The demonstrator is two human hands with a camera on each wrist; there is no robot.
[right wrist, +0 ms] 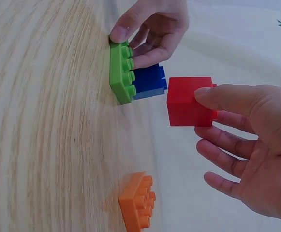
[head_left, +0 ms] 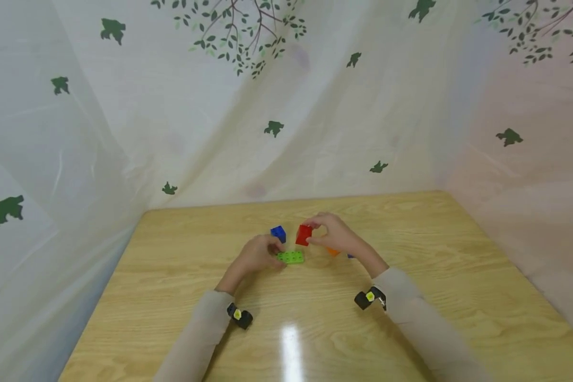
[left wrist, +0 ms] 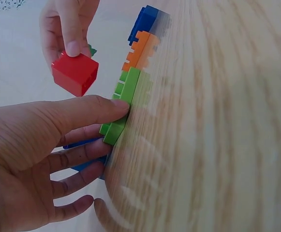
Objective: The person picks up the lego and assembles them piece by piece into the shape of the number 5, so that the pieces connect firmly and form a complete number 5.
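Observation:
My right hand [head_left: 336, 233] holds a red square toy brick [head_left: 303, 235] above the table, pinched between thumb and fingers. Its studs face the palm side in the right wrist view. Low on the wood lies a flat green brick [head_left: 291, 258], studs up. The left hand [head_left: 259, 254] pinches the green brick's left end, with the thumb on its near side and the fingers toward the far side. Just behind stands a blue brick [head_left: 278, 233], partly hidden by the left fingers in the left wrist view [left wrist: 89, 164].
An orange brick [right wrist: 139, 200] lies on the table [head_left: 172, 318], partly behind the right hand in the head view. Farther right is another blue brick [left wrist: 147, 21], mostly hidden by the right wrist. A leaf-patterned sheet [head_left: 210, 132] hangs around the table.

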